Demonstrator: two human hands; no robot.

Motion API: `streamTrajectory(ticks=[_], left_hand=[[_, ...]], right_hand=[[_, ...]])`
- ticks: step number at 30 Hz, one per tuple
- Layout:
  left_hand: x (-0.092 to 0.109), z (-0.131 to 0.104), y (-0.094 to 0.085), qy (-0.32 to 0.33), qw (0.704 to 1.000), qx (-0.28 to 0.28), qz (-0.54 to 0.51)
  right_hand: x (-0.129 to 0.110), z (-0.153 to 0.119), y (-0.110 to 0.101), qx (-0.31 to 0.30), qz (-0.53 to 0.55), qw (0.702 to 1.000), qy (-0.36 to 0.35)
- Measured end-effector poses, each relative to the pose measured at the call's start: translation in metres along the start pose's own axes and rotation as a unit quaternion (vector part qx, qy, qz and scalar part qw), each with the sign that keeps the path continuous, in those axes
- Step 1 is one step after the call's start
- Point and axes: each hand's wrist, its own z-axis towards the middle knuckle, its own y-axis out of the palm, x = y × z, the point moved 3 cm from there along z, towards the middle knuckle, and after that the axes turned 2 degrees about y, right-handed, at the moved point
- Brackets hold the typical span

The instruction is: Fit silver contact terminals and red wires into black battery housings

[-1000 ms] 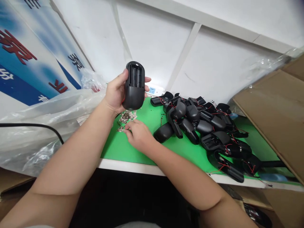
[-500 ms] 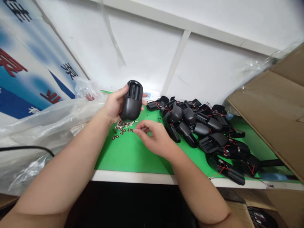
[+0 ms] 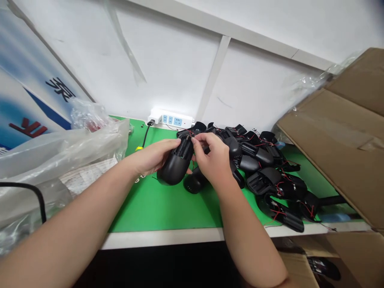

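Black, matt plastic makes up the rounded housing (image 3: 172, 170) that, in the head view, is held above the near-middle part of the green mat (image 3: 168, 212), tilted, its open compartment at the far end. The left hand (image 3: 153, 154) is wrapped around it, thumb along the left rim. The right hand (image 3: 213, 154) has thumb and forefinger drawn close at the compartment's far right edge; whether they pinch a tiny metal part or the rim, I cannot tell. The shell looks light and stiff, perhaps slightly slippery on its smooth curve, with thin compartment walls likely the fragile part; the sides seem the best hold. Close on the right, a heap of similar housings (image 3: 264, 178) with loose red wires (image 3: 279, 188) crowds the right hand and could snag. A power strip (image 3: 177, 119) lies beyond, a plastic bag (image 3: 99, 140) left, a cardboard box (image 3: 339, 120) right.
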Motion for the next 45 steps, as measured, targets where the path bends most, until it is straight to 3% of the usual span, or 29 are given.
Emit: streamTrajectory(ticks=[16, 19, 21, 24, 27, 32, 35, 41, 43, 45], left_hand=[[0.005, -0.008, 0.0, -0.032, 0.999, 0.002, 0.004], [0.005, -0.008, 0.001, -0.03, 0.999, 0.013, 0.007], [0.005, -0.008, 0.001, -0.027, 0.999, 0.021, 0.003], [0.004, -0.007, 0.0, -0.018, 0.999, 0.028, 0.007], [0.004, -0.006, -0.001, -0.001, 1.0, 0.019, 0.013], [0.008, -0.006, 0.001, 0.03, 0.999, -0.006, 0.025], [0.008, -0.006, 0.001, 0.052, 0.998, -0.014, 0.04], [-0.002, -0.001, -0.005, 0.1, 0.988, -0.009, 0.12], [-0.001, -0.001, -0.005, 0.126, 0.976, 0.001, 0.178], [0.005, -0.004, -0.004, 0.171, 0.944, 0.026, 0.282]], right_hand=[[-0.007, 0.0, -0.001, 0.0, -0.025, 0.999, -0.04], [-0.006, 0.0, 0.0, -0.004, 0.008, 1.0, 0.006], [-0.004, 0.0, 0.001, -0.019, 0.063, 0.995, 0.079], [0.0, 0.0, 0.005, -0.048, 0.189, 0.959, 0.207], [0.002, 0.001, 0.007, -0.059, 0.295, 0.915, 0.269], [0.005, 0.004, 0.004, -0.035, 0.35, 0.883, 0.31], [0.004, 0.003, 0.004, -0.062, 0.369, 0.871, 0.317], [0.009, 0.0, 0.007, -0.059, 0.368, 0.868, 0.329], [0.012, 0.0, 0.008, -0.053, 0.372, 0.865, 0.332], [0.013, 0.0, 0.009, -0.051, 0.382, 0.861, 0.331]])
